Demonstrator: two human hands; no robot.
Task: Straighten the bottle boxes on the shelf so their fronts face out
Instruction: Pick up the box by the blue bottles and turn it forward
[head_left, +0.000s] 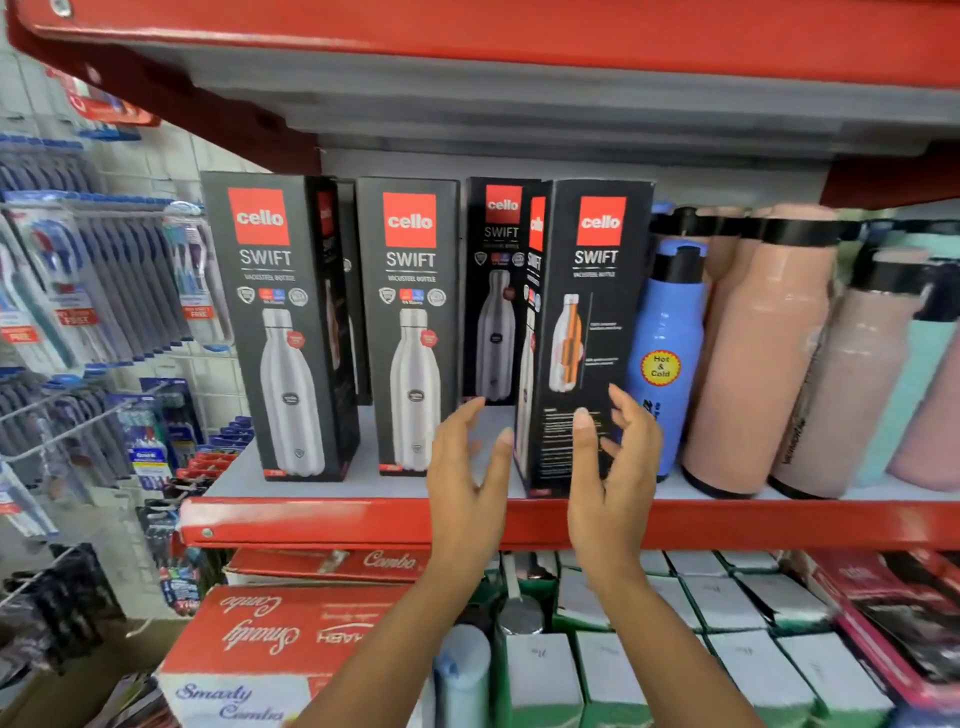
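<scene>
Turned box (587, 332), side panel outward, on shelf (363, 512); left hand (467, 467) and right hand (608, 467) spread apart, flanking it, presumably to rotate.

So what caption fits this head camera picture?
Both open hands, left hand and right hand, flank the turned Cello box on the red shelf.

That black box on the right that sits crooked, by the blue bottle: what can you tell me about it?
The crooked box is a tall black carton, cardboard by its look, with a red "cello" square, "SWIFT" beneath it, a cutaway bottle picture and small print. It stands upright at the front edge of the shelf, turned so a side panel faces out rather than the plain bottle front. The blue bottle stands close on its right. Both open hands are at its lower part; whether they touch it is unclear.
</scene>
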